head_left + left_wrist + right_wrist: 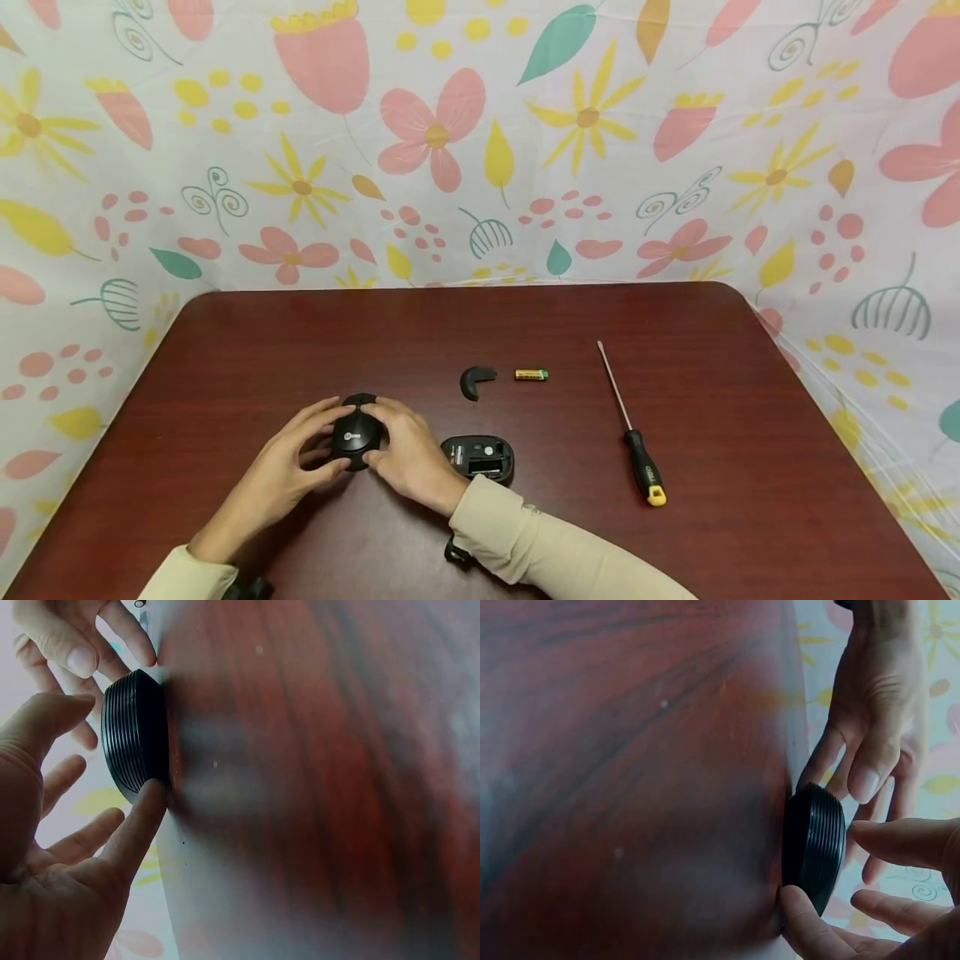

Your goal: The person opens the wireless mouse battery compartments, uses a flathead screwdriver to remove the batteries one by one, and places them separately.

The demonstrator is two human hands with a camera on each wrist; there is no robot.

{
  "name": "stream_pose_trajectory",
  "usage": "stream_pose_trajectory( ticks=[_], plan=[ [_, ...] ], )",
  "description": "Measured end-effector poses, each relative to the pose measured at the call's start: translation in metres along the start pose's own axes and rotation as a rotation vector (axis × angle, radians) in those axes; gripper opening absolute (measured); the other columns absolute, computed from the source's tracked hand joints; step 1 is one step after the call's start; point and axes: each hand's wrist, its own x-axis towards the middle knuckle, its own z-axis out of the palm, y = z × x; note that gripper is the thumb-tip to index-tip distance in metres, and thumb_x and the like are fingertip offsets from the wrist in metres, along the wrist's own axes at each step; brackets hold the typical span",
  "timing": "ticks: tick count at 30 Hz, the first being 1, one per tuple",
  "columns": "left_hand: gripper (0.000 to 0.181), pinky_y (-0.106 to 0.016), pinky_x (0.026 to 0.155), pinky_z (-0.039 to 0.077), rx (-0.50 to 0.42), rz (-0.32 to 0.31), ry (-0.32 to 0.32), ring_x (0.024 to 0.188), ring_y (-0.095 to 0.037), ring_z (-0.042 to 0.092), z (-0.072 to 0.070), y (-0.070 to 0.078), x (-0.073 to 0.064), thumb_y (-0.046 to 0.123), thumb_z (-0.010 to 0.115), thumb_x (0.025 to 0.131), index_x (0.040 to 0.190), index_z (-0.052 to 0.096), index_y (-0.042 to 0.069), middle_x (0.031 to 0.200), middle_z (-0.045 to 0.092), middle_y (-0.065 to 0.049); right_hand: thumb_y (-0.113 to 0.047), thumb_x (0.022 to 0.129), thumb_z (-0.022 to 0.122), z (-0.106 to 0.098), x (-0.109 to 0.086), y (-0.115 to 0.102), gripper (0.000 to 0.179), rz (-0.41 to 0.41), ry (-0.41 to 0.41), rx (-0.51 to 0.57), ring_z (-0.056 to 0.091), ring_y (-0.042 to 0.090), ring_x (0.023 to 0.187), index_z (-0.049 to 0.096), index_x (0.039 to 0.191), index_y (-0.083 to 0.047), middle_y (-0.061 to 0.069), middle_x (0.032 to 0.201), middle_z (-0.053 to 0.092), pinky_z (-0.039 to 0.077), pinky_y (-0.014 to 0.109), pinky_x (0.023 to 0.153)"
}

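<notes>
A black computer mouse (357, 433), top side up with a pale logo, stands on the table between both hands. My left hand (288, 450) holds its left side with thumb and fingers at the edges. From the other side my right hand (412, 454) holds it, fingertips at the front and thumb near the back. Ribbed sides of the mouse (133, 735) show in the left wrist view, its base right at the tabletop. Beside the right wrist a second mouse (457, 450) lies upside down with its battery slot uncovered, partly overlapped by the right hand.
Behind the second mouse lie a curved black cover piece (472, 383) and a small yellow-green battery (531, 375). Farther right rests a screwdriver (641, 467) with a black and yellow handle. A flowered cloth (480, 242) hangs along the far edge of the brown table (750, 417).
</notes>
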Motion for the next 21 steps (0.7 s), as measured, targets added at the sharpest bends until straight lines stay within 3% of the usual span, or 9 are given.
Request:
stream_pose_trajectory(
  ticks=[6,12,21],
  plan=[
    [0.064,-0.033,0.089,0.065,-0.012,-0.042,-0.036,0.122,-0.038,0.063,-0.0004,0.0028,0.0006,0.003,0.083,0.089,0.147,0.059,0.011,0.162,0.039,-0.027,-0.001,0.087,0.078,0.0038,-0.0005,0.0003,0.058,0.008,-0.003,0.013,0.052,0.032,0.144,0.064,0.143,-0.008,0.012,0.156,0.055,0.048,0.046,0.119],
    [0.062,-0.033,0.091,0.065,-0.035,-0.033,-0.032,0.125,-0.040,0.062,0.0007,0.0042,-0.0005,-0.004,0.082,0.086,0.143,0.062,0.007,0.161,0.041,-0.028,0.004,0.085,0.076,0.0017,-0.0027,0.0020,0.057,0.007,0.003,0.088,0.051,0.034,0.144,0.066,0.140,-0.005,0.012,0.154,0.056,0.047,0.049,0.119],
    [0.063,-0.028,0.090,0.065,-0.003,-0.100,-0.020,0.125,-0.040,0.065,0.0032,0.0077,-0.0010,-0.010,0.082,0.083,0.141,0.065,0.008,0.160,0.043,-0.030,0.005,0.080,0.076,0.0031,-0.0040,0.0036,0.053,0.007,0.018,0.110,0.054,0.032,0.142,0.070,0.132,0.001,0.009,0.152,0.058,0.049,0.042,0.117]
  ],
)
